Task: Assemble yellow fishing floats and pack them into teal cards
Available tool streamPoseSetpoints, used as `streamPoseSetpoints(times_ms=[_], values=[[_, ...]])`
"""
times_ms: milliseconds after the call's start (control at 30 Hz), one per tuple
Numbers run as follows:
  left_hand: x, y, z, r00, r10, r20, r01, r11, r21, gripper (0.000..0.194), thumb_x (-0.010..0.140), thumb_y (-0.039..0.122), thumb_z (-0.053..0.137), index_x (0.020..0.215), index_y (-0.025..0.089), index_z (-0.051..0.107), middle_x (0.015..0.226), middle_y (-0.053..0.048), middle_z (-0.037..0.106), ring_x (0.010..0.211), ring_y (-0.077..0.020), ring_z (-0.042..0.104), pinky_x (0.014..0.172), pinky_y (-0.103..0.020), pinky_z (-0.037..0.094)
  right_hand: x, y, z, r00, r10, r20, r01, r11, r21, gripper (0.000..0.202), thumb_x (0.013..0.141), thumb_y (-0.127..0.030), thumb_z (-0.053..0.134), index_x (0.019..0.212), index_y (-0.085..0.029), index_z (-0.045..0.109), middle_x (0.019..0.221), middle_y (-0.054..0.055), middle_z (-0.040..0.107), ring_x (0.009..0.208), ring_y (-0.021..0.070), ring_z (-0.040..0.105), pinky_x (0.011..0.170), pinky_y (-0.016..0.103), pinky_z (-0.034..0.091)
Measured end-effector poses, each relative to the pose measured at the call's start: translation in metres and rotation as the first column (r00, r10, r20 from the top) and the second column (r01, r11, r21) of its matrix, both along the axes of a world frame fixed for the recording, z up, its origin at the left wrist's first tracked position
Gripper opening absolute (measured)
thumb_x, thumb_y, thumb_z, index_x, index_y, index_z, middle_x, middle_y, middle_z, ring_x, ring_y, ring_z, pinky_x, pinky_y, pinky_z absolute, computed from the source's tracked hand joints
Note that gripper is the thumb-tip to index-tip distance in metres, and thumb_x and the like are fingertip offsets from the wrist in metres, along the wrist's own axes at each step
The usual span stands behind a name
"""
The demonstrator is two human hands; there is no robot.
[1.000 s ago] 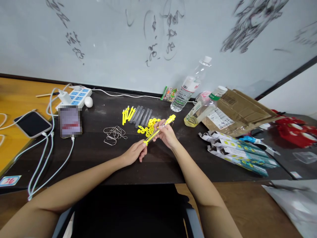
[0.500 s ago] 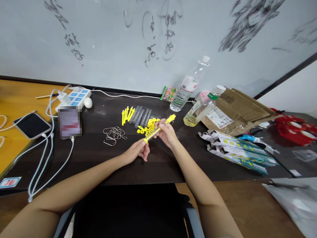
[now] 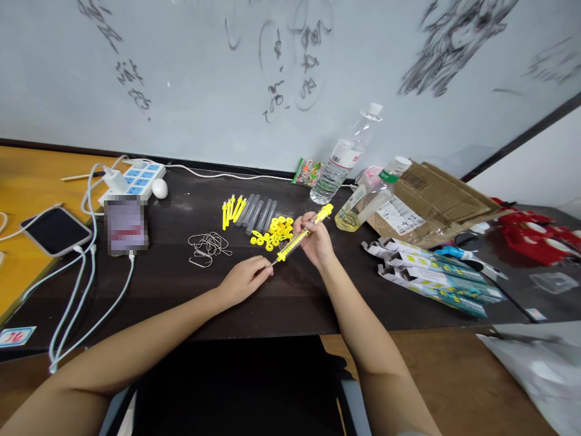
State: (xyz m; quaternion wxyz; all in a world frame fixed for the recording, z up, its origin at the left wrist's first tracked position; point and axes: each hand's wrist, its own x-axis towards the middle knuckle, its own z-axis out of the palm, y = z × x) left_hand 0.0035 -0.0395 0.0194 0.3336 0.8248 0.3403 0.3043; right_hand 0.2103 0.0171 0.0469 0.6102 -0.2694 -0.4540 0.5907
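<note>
My right hand [image 3: 314, 241] grips a yellow pen-shaped tool [image 3: 303, 232] at its middle, slanted with its cap up and to the right. A thin metal tip shows at its lower end. My left hand [image 3: 245, 280] pinches at that tip with thumb and forefinger. Just behind the hands lie small yellow rings [image 3: 276, 231], yellow caps [image 3: 231, 209] and grey tubes [image 3: 259, 213] on the dark table [image 3: 172, 284]. A tangle of thin wire springs [image 3: 209, 245] lies to the left.
Two plastic bottles [image 3: 340, 160] [image 3: 370, 197], flattened cardboard [image 3: 436, 197] and blue packets [image 3: 436, 275] sit on the right. On the left are a power strip [image 3: 134, 178], a phone with a blurred screen [image 3: 123, 225], another phone [image 3: 54, 230] and white cables [image 3: 84, 284].
My right hand has drawn the yellow tool up and to the right, so a thin metal tip now shows between it and my left fingers.
</note>
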Motion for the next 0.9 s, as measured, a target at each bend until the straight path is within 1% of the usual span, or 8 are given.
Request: streamPoseSetpoints(times_ms=[167,300,467,533,633,700,767,900], values=[[0.0,0.001,-0.001,1.0,-0.021,0.006,0.021,1.0,0.013,0.03,0.095,0.029,0.04,0.093,0.017,0.067,0.086,-0.003,0.061,0.081,-0.0138,0.058,0.076,-0.026,0.043,0.0,-0.001,-0.001,1.0,0.006,0.021,-0.006,1.0,-0.008,0.016,0.07,-0.024,0.056,0.082,-0.023,0.045,0.065,-0.004,0.052,0.056,0.0117,0.045,0.049,0.022,0.039],[0.003,0.002,-0.005,0.996,-0.03,0.081,0.037,0.996,-0.087,0.026,0.091,0.031,0.047,0.099,0.018,0.068,0.09,-0.004,0.061,0.072,-0.0109,0.057,0.067,-0.024,0.046,-0.003,-0.002,-0.002,0.999,0.035,0.032,-0.035,0.999,-0.012,0.016,0.069,-0.024,0.054,0.083,-0.023,0.045,0.064,-0.003,0.053,0.056,0.0122,0.045,0.049,0.023,0.039],[0.007,0.004,-0.011,0.981,-0.016,0.194,0.078,0.946,-0.315,0.027,0.085,0.037,0.055,0.08,0.013,0.065,0.09,-0.004,0.056,0.06,-0.0073,0.055,0.048,-0.019,0.045,-0.011,-0.007,-0.004,0.995,0.088,0.04,-0.087,0.996,-0.008,0.016,0.07,-0.024,0.055,0.083,-0.022,0.045,0.063,-0.003,0.054,0.056,0.0119,0.046,0.05,0.022,0.039],[0.007,0.004,-0.011,0.979,-0.018,0.201,0.087,0.937,-0.339,0.028,0.083,0.04,0.057,0.075,0.013,0.062,0.085,-0.002,0.054,0.06,-0.0078,0.054,0.046,-0.018,0.044,-0.015,-0.008,-0.006,0.994,0.098,0.046,-0.098,0.995,-0.011,0.015,0.074,-0.027,0.056,0.082,-0.022,0.044,0.062,-0.004,0.054,0.054,0.0113,0.045,0.05,0.022,0.039],[0.005,0.003,-0.009,0.988,-0.031,0.151,0.073,0.957,-0.282,0.027,0.083,0.038,0.057,0.073,0.014,0.06,0.079,-0.001,0.052,0.063,-0.0087,0.053,0.05,-0.018,0.043,-0.02,-0.009,-0.008,0.992,0.105,0.068,-0.104,0.994,-0.022,0.019,0.079,-0.033,0.057,0.078,-0.022,0.041,0.059,-0.004,0.052,0.052,0.0108,0.044,0.048,0.021,0.039],[0.004,0.003,-0.007,0.993,-0.06,0.103,0.082,0.971,-0.226,0.029,0.085,0.037,0.055,0.068,0.014,0.058,0.074,0.0,0.053,0.065,-0.0095,0.053,0.055,-0.019,0.043,-0.02,-0.009,-0.007,0.994,0.091,0.068,-0.09,0.996,-0.024,0.022,0.079,-0.034,0.058,0.076,-0.023,0.04,0.057,-0.005,0.051,0.05,0.0105,0.043,0.046,0.021,0.038],[0.004,0.002,-0.008,0.993,-0.091,0.079,0.107,0.966,-0.236,0.032,0.087,0.037,0.052,0.066,0.014,0.057,0.071,-0.001,0.055,0.065,-0.0097,0.053,0.057,-0.019,0.043,-0.019,-0.008,-0.004,0.998,0.04,0.048,-0.039,0.999,-0.017,0.022,0.077,-0.032,0.058,0.076,-0.023,0.039,0.056,-0.005,0.05,0.047,0.0099,0.042,0.044,0.02,0.037],[0.005,0.003,-0.013,0.983,-0.091,0.16,0.153,0.883,-0.443,0.031,0.084,0.041,0.055,0.075,0.013,0.062,0.072,-0.002,0.059,0.06,-0.0098,0.054,0.048,-0.018,0.043,-0.011,-0.005,0.002,0.997,-0.077,0.023,0.077,0.997,-0.003,0.019,0.073,-0.032,0.054,0.073,-0.023,0.038,0.052,-0.006,0.048,0.042,0.0096,0.039,0.039,0.019,0.034]])
